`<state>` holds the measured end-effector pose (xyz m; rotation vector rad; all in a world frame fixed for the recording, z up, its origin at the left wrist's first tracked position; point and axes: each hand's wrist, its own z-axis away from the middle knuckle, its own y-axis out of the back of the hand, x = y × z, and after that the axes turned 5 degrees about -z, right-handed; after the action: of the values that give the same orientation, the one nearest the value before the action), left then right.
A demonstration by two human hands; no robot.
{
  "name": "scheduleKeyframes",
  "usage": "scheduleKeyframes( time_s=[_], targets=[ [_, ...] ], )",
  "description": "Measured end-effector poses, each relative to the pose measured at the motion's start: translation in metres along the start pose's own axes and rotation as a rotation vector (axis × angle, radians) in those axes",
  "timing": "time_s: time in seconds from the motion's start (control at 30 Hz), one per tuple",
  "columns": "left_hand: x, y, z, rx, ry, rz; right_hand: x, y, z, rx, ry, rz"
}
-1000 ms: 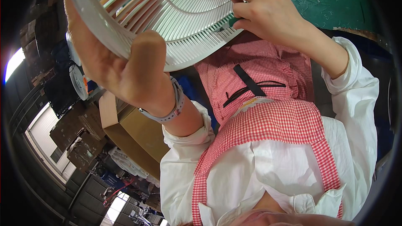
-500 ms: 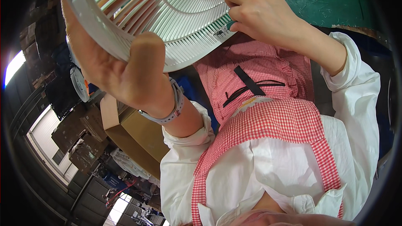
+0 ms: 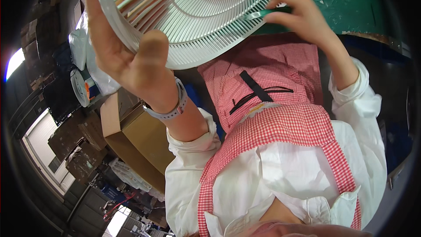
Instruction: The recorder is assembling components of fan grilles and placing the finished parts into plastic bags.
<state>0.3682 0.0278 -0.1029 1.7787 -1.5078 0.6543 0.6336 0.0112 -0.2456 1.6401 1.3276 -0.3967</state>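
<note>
A white plastic fan grille (image 3: 193, 48), round with thin radial ribs and an open ring at its centre, is held tilted at the top of the view. My left hand (image 3: 127, 61) grips its left rim, thumb on the near side and fingers showing through the ribs behind. My right hand (image 3: 302, 15) is closed on a small slim tool (image 3: 263, 14) with a green handle, whose pale tip points left over the ribs near the grille's lower right rim. The tool's exact kind is blurred.
A green work surface (image 3: 351, 4) lies beyond the grille at the right. On the left stand an open cardboard box (image 3: 144, 136), another white round grille (image 3: 80, 88) and clear plastic bags (image 3: 98, 68). Stacked cartons (image 3: 87, 162) are farther off.
My right hand has shifted right and tilted, bringing the green handle into sight. The grille and my left hand have moved slightly right, and the grille's near edge sits a little higher.
</note>
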Motion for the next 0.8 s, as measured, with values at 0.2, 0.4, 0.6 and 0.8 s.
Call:
scheduleKeyframes(
  time_s=[0.2,0.4,0.6,0.8],
  targets=[
    [-0.003,0.006,0.010,0.087,-0.027,-0.080,0.091,0.097,0.109,0.466,-0.642,0.200],
    [-0.029,0.040,0.028,0.175,-0.102,-0.353,0.030,0.065,0.055,0.289,-0.210,0.543],
    [-0.017,0.037,0.025,0.445,0.374,0.069,-0.056,-0.015,0.010,-0.047,0.201,0.387],
    [0.033,0.033,-0.007,0.330,0.507,0.296,-0.085,0.072,-0.045,0.089,0.390,0.115]
  ],
)
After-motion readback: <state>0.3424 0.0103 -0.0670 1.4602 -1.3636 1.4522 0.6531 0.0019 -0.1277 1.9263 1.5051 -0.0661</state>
